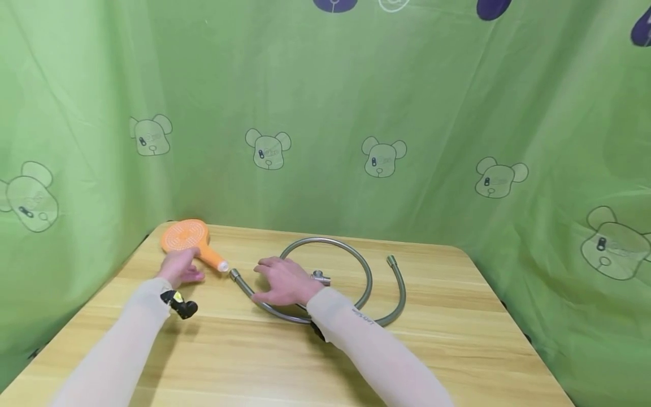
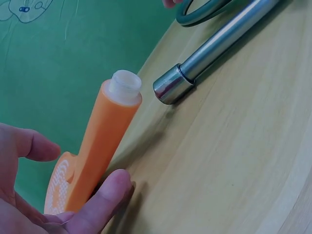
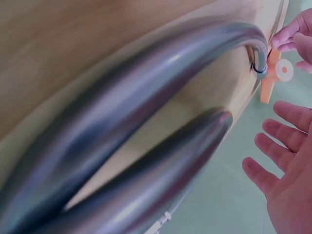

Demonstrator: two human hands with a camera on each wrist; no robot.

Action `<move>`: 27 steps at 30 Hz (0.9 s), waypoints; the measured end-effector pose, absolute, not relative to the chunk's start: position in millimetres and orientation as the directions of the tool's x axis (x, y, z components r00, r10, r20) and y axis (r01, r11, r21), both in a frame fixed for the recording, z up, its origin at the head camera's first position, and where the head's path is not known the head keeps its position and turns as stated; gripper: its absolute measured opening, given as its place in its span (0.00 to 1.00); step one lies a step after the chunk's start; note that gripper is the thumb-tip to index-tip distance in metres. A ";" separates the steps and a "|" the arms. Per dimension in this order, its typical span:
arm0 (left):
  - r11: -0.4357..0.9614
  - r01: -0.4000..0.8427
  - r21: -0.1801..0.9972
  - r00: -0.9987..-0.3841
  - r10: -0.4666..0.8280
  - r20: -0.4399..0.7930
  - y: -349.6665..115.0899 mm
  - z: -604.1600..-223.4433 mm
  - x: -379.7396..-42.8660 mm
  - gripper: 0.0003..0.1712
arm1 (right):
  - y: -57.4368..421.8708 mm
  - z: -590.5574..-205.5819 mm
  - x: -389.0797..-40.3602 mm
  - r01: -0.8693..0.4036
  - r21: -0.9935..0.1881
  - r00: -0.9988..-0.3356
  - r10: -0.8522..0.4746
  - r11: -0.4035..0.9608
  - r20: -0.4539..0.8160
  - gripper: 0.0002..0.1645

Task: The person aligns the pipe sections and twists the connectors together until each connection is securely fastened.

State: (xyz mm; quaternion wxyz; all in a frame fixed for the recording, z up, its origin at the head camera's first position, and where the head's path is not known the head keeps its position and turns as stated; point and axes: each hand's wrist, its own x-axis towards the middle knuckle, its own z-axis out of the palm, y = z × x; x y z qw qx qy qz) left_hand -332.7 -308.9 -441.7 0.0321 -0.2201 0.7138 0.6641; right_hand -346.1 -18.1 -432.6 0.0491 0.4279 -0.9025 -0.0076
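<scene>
An orange shower head [image 1: 185, 234] lies at the table's back left, its handle [image 2: 105, 126] ending in a pale threaded tip. My left hand [image 1: 180, 267] is at its lower edge, and in the left wrist view the thumb and a finger stand on either side of the handle, spread rather than closed round it. A grey metal shower hose [image 1: 367, 271] lies in a loop, one end fitting [image 2: 173, 84] close to the handle's tip. Over the loop's left part reaches my right hand [image 1: 286, 281], fingers spread and holding nothing.
Inside the loop lies a small chrome fitting [image 1: 319, 276], partly hidden by the right hand. The hose's other end [image 1: 391, 260] points toward the back right. Green curtain [image 1: 325, 186] with bear prints encloses the wooden table [image 1: 229, 350] at the back and sides.
</scene>
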 end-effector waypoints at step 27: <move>-0.038 -0.375 0.926 -0.898 -0.231 -0.373 -300.8 -444.6 -339.3 0.40 | -46.7 -455.7 -352.0 -0.759 0.062 -0.650 -0.760 0.648 -0.013 0.46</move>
